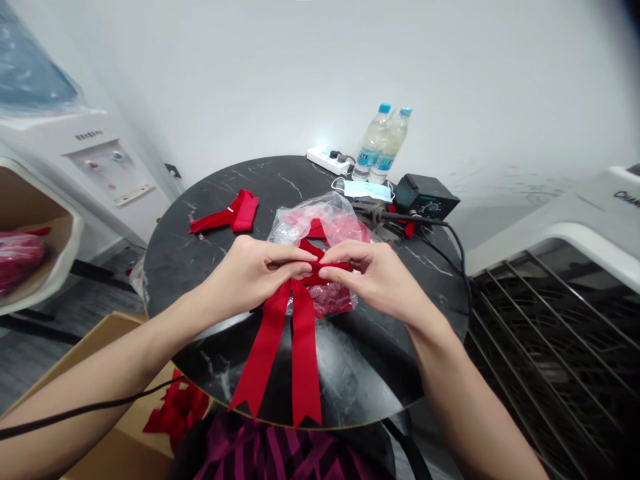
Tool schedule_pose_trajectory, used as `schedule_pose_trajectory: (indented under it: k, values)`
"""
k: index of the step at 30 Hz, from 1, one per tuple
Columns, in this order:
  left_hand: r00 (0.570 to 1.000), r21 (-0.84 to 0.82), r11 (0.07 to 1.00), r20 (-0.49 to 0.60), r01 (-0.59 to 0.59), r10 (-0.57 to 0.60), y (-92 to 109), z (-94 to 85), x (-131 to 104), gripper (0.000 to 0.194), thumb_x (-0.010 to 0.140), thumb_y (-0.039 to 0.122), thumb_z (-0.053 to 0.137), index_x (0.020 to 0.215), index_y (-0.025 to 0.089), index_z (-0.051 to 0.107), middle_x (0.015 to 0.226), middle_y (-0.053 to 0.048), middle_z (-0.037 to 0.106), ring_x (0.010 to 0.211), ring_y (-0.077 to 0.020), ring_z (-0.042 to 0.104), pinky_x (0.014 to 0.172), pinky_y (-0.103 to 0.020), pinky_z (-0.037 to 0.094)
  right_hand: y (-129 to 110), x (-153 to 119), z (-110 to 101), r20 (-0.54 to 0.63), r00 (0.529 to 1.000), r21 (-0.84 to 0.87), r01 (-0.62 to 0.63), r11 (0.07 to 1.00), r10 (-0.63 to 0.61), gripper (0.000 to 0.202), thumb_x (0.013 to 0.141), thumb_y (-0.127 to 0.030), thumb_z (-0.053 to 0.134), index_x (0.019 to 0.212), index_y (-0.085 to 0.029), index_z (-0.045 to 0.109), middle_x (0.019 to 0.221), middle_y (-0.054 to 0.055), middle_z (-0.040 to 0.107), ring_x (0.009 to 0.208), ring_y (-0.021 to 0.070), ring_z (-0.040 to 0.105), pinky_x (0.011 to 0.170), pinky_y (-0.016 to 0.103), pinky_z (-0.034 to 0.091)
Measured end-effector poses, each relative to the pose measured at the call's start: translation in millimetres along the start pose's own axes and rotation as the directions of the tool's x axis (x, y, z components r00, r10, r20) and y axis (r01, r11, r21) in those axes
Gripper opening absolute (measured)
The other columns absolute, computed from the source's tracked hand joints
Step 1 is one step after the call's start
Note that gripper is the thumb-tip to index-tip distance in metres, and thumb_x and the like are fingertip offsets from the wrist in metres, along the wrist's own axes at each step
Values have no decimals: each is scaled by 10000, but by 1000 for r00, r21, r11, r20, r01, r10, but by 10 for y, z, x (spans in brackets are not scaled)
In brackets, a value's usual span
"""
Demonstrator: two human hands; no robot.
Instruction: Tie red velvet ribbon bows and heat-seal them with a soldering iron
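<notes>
Two hands pinch a red ribbon (305, 353) over the near half of a dark marbled surface (175, 280).
The left hand (255, 267) and right hand (375, 273) each have the grip closed, thumb against forefinger, on the ribbon's upper part, fingertips near each other; its two notched tails run toward the near edge, and a clear plastic bag (290, 228) lies just beyond. The step in hand looks like arranging the folds by hand; the next move seems to call for an even pinch on both sides, so the folds don't slip.
</notes>
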State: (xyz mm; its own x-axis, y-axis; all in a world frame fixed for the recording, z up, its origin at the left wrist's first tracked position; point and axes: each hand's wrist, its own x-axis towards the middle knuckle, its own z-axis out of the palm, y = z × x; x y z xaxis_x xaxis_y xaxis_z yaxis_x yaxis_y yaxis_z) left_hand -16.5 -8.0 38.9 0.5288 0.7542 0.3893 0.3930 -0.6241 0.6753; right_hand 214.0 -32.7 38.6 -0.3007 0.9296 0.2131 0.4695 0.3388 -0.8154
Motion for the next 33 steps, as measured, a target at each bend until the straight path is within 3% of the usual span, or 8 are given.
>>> schedule_pose_trajectory:
  k: [7,14,19,23,28,31,33]
  values:
    - [999,-94,995,2,43,-43,-10,72,4,187,971,221,635,1043,173,801,792,-16,797,659,-135,743,679,-209,612,-30,-45,67,-68,998,-57,-9,998,5,95,902,-282,747,920,-208,804,874,5,791,741,139,680,696,261,492]
    - [998,-63,996,-22,56,-58,-29,73,27,175,968,234,649,1036,164,793,798,-23,806,692,-152,764,711,-221,612,1,-9,82,-76,997,-78,-14,997,8,111,916,-284,729,955,-211,804,934,25,798,807,166,708,781,293,519]
    - [998,59,998,-44,-32,35,-59,59,34,169,972,219,636,1035,184,789,894,-22,817,746,-141,757,734,-215,587,5,11,84,-32,999,-15,2,1000,-3,154,927,-299,726,1047,-233,797,1042,16,795,923,177,727,834,294,534]
    - [998,49,999,-61,-23,26,-74,72,21,163,973,226,636,1024,193,787,865,-14,812,733,-141,753,720,-218,589,23,20,103,-75,997,-9,6,1000,-7,134,914,-288,748,1018,-226,806,997,24,800,901,185,734,847,306,546]
    - [998,48,999,-65,-9,12,-76,78,-5,160,973,242,641,1019,198,789,842,-14,814,709,-141,757,692,-213,587,59,2,104,-35,996,-186,69,980,-77,147,970,-294,691,1055,-240,798,921,23,735,813,149,670,770,291,499]
    - [995,-100,990,11,103,-103,-129,63,-3,192,973,300,640,1069,188,763,838,-26,812,705,-156,769,701,-227,606,66,-31,57,-35,992,-296,108,949,-123,125,986,-254,661,980,-219,781,843,16,667,746,133,606,710,283,455]
    - [962,-113,962,142,250,-233,-201,51,8,266,946,370,664,1126,187,734,728,-9,788,577,-164,742,596,-236,591,79,-60,3,-87,985,-343,108,933,-146,112,980,-237,661,939,-211,762,849,21,657,750,139,596,706,289,449]
